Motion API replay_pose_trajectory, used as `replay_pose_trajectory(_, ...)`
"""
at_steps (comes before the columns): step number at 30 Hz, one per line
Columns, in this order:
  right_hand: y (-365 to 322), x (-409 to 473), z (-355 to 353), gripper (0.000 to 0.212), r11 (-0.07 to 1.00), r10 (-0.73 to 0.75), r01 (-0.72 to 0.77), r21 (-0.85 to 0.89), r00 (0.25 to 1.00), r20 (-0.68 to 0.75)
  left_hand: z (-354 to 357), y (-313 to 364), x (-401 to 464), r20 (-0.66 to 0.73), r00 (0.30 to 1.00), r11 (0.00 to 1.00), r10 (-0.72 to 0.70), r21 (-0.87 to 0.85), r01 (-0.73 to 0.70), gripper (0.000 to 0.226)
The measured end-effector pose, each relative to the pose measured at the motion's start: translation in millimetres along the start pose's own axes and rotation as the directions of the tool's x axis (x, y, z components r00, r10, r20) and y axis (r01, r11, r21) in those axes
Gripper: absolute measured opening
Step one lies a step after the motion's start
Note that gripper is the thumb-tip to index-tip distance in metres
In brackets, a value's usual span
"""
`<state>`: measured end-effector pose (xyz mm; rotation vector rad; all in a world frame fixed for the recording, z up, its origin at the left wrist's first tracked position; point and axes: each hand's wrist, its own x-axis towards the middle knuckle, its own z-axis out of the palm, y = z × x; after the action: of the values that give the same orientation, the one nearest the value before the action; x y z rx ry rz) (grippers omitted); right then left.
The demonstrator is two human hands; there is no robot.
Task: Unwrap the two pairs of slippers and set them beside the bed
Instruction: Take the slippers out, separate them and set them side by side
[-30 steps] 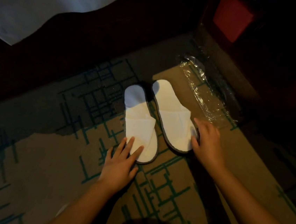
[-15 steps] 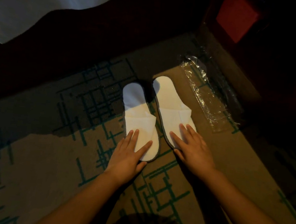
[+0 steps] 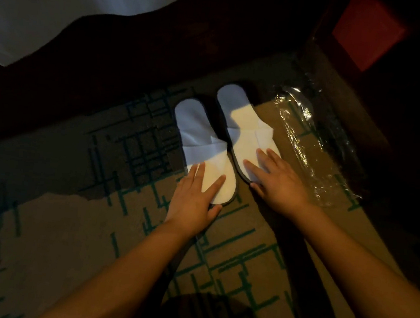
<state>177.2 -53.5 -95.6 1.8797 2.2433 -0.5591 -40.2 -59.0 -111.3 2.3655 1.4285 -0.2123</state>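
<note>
Two white slippers lie side by side on the patterned carpet, heels toward the bed. My left hand (image 3: pixel 194 198) rests flat on the toe end of the left slipper (image 3: pixel 201 137), fingers spread. On the toe end of the right slipper (image 3: pixel 246 126) my right hand (image 3: pixel 276 181) lies flat as well. A crumpled clear plastic wrapper (image 3: pixel 316 149) sits on the carpet just right of the right slipper. Only one pair of slippers is in view.
The bed's white sheet (image 3: pixel 64 1) hangs at the top left above a dark bed base (image 3: pixel 137 55). Dark furniture with a red panel (image 3: pixel 367 30) stands at the top right. Beige carpet with green lines (image 3: pixel 66 234) fills the foreground.
My right hand has shifted from the right slipper's outer edge onto its top. My left hand has slid further up the left slipper. Both slippers now lie closer and more parallel.
</note>
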Motion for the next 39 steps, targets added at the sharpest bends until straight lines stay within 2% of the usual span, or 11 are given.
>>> replay_pose_trajectory(4, 2.8, 12.9, -6.5, 0.059, 1.000, -0.008, 0.008, 0.006, 1.000, 0.014, -2.6, -8.2, 11.2, -0.083, 0.996, 0.999, 0.022, -0.034, -0.024, 0.067)
replay_pose_trajectory(14, 6.8, 25.9, -12.0, 0.058, 1.000, 0.001, -0.001, -0.011, 1.000, 0.027, -7.7, -6.4, 22.5, -0.087, 0.996, 0.999, -0.006, -0.040, 0.002, 0.068)
replay_pose_trajectory(20, 7.9, 34.5, -19.0, 0.060, 0.999, 0.010, -0.008, -0.033, 0.999, 0.054, -9.1, -8.8, 26.3, -0.047, 0.999, 1.000, -0.014, 0.002, 0.014, 0.068)
replay_pose_trajectory(39, 8.2, 36.8, -21.5, 0.061, 0.996, -0.011, 0.017, -0.083, 0.998, 0.064, -13.1, -0.2, 26.3, 0.004, 0.997, 0.997, -0.074, -0.010, 0.074, 0.070)
